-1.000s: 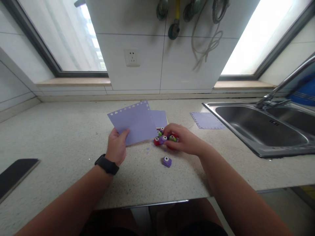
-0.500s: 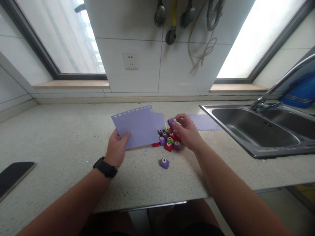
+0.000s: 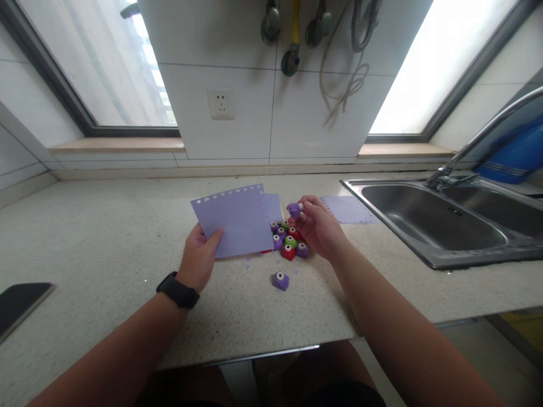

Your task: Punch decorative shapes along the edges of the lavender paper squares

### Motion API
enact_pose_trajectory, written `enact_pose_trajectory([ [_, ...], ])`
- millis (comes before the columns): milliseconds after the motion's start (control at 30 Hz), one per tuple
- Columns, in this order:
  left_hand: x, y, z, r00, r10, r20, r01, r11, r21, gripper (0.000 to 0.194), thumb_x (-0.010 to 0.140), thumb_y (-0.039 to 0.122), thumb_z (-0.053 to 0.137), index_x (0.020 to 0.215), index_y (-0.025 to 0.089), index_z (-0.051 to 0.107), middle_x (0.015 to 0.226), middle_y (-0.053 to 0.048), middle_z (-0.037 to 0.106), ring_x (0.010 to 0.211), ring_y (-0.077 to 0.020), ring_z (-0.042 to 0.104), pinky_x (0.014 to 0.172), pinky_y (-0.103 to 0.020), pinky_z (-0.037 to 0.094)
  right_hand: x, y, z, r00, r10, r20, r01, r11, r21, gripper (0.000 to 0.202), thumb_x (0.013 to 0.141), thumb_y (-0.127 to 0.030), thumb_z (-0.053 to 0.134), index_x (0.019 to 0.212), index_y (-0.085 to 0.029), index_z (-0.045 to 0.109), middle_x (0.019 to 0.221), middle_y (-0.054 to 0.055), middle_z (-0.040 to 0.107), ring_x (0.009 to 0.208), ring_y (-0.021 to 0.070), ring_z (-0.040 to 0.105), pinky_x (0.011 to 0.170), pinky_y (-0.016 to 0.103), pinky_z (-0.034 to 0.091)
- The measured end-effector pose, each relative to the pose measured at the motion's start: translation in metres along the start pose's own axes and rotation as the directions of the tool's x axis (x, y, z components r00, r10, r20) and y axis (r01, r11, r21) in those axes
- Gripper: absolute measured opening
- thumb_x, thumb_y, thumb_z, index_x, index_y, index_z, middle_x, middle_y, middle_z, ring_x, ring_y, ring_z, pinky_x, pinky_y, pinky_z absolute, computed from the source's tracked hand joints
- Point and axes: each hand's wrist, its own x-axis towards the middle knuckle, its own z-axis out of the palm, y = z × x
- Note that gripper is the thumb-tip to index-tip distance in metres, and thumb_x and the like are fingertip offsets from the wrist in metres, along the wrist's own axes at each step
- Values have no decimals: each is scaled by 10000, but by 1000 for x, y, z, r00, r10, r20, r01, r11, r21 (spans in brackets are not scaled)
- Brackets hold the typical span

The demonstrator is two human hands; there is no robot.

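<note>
My left hand (image 3: 201,253) grips a sheet of purple paper (image 3: 237,223) by its lower left, thumb on top. Punched shapes line the sheet's top edge and part of its right edge. In the fingers of my right hand (image 3: 320,226) is a purple craft punch (image 3: 294,210), held just right of the sheet and apart from it. Below lies a cluster of small red, green and purple craft punches (image 3: 289,242), partly hidden by the sheet and my right hand. One more purple punch (image 3: 280,280) sits alone nearer the counter's front.
Behind the held sheet lies more purple paper (image 3: 274,206). Another punched purple sheet (image 3: 348,210) rests beside the steel sink (image 3: 428,220). Small paper bits are scattered near the punches. A dark flat object (image 3: 23,302) lies at the far left of the counter (image 3: 119,237).
The purple punch in my right hand has turned to a different angle between the fingers. My left hand keeps its hold on the sheet. The whole view has shifted slightly.
</note>
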Motion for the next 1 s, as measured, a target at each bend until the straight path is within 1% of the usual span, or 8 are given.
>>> enact_pose_trajectory([
  [167,0,0,0,1000,7,3,-7,1000,6,390,805,304,826,1171,200,741,1167,-102,772,1081,-275,713,1096,-497,484,1,0,-2,999,-38,-1,38,999,-30,300,828,-433,755,962,-293,526,917,-13,673,767,169,654,824,396,574],
  [300,-1,0,0,1000,4,24,-4,1000,1,409,816,311,824,1201,208,731,1192,-98,769,1089,-275,712,1098,-499,486,1,1,-1,997,-71,-9,70,996,-52,275,818,-428,786,974,-281,613,965,15,685,847,173,655,927,419,571],
  [467,-1,1,0,998,7,58,-7,1000,-6,447,830,323,821,1248,212,710,1232,-96,762,1123,-278,702,1123,-518,466,2,2,-1,999,-51,0,51,998,-25,294,781,-409,832,1007,-248,734,1016,52,715,915,183,663,989,414,559],
  [767,-1,2,0,992,14,124,-12,1000,-13,456,808,295,840,1235,206,709,1256,-96,752,1135,-265,698,1118,-486,491,1,4,0,999,5,54,-4,1000,-31,261,754,-383,891,930,-250,751,1013,28,730,934,168,683,1015,417,559],
  [833,-3,4,0,993,18,120,-17,1000,-13,453,806,291,843,1228,206,705,1236,-92,750,1076,-242,712,1032,-433,564,1,5,0,998,14,57,-12,1000,-24,267,743,-390,904,912,-249,753,1007,24,737,936,171,687,1022,419,561],
  [900,-4,7,1,990,-15,138,15,1000,3,448,813,309,837,1221,207,685,1162,-80,746,879,-208,727,769,-358,653,0,5,0,999,17,52,-17,1000,-11,280,730,-400,915,899,-248,751,999,17,743,931,172,693,1022,407,564],
  [967,-6,11,1,980,-77,181,71,997,37,449,825,341,826,1218,214,649,1072,-53,720,653,-161,667,462,-276,591,0,5,0,998,32,53,-32,999,7,294,726,-404,920,907,-246,750,993,12,743,906,164,706,994,380,573],
  [1000,-7,13,1,977,-91,196,83,996,44,451,825,345,826,1212,213,635,1052,-42,703,615,-151,644,393,-260,558,-1,5,0,998,42,54,-43,999,13,300,727,-405,922,914,-246,749,985,9,741,885,159,712,967,366,580],
])
